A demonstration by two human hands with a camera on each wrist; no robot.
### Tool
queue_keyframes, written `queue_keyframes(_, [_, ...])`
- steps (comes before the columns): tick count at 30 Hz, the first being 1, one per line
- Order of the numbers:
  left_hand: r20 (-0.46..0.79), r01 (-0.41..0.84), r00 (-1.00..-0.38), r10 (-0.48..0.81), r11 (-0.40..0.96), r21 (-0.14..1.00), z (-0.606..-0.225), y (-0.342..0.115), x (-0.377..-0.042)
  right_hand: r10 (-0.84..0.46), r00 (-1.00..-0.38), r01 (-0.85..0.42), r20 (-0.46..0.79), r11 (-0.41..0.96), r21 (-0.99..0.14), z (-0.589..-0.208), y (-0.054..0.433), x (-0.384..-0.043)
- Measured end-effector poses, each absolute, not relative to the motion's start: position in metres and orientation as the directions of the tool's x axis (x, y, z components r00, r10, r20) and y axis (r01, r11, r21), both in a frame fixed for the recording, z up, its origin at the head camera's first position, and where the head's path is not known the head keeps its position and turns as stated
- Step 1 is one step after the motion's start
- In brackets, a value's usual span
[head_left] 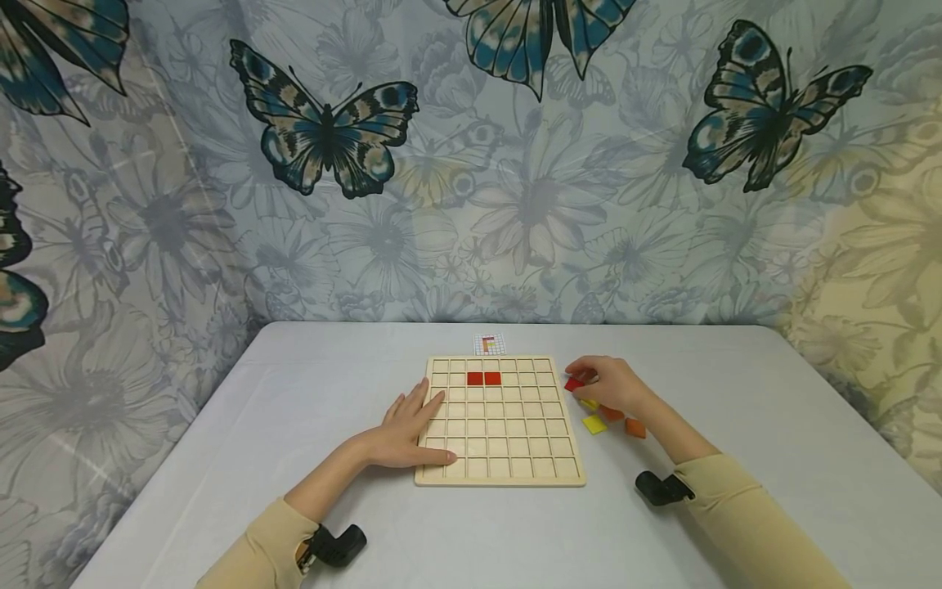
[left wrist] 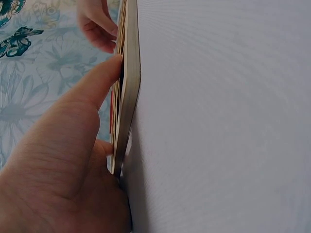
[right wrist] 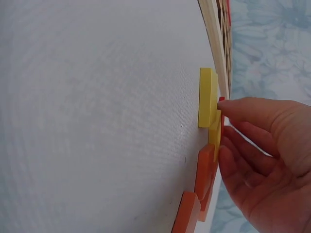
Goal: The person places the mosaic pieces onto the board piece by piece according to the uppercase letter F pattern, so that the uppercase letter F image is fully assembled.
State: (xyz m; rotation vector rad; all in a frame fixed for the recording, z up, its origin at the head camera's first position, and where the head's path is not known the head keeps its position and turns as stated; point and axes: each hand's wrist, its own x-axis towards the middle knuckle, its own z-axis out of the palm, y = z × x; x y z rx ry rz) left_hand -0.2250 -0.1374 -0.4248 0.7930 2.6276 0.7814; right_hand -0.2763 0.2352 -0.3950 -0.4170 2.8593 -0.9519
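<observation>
A wooden grid board (head_left: 506, 446) lies flat on the table. Two red square tiles (head_left: 483, 379) sit side by side in cells of its second row. With fingers spread, my left hand (head_left: 401, 432) rests on the board's left edge, thumb near the lower left corner. Right of the board, my right hand (head_left: 616, 383) pinches a red tile (head_left: 573, 384) between thumb and fingertips. In the right wrist view that red tile (right wrist: 222, 100) is mostly hidden behind the thumb. Beneath and beside this hand lie yellow tiles (head_left: 594, 424) and orange tiles (head_left: 635, 428).
A small printed pattern card (head_left: 489, 344) lies behind the board. The white table (head_left: 324, 360) reaches back to a wall cloth printed with butterflies (head_left: 327, 123). Black wrist cameras (head_left: 340, 546) are strapped at both sleeves.
</observation>
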Motion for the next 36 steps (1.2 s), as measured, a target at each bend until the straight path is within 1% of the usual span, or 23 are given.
queue_keyframes(4, [-0.092, 0.435, -0.805, 0.586, 0.689, 0.580, -0.426, -0.138, -0.225, -0.270, -0.963, -0.217, -0.003, 0.779, -0.589, -0.396, 0.235, -0.276])
queue_keyframes(21, [-0.122, 0.419, -0.811, 0.573, 0.713, 0.563, -0.424, -0.137, -0.224, -0.229, -0.973, -0.201, 0.033, 0.765, -0.612, -0.397, 0.230, -0.278])
queue_keyframes(31, [-0.121, 0.416, -0.811, 0.572, 0.710, 0.568, -0.424, -0.137, -0.224, -0.298, -0.951, -0.278, 0.076, 0.727, -0.627, -0.395, 0.214, -0.278])
queue_keyframes(36, [-0.113, 0.414, -0.815, 0.568, 0.708, 0.572, -0.431, -0.138, -0.227, -0.301, -0.952, -0.264, 0.054, 0.720, -0.642, -0.395, 0.204, -0.280])
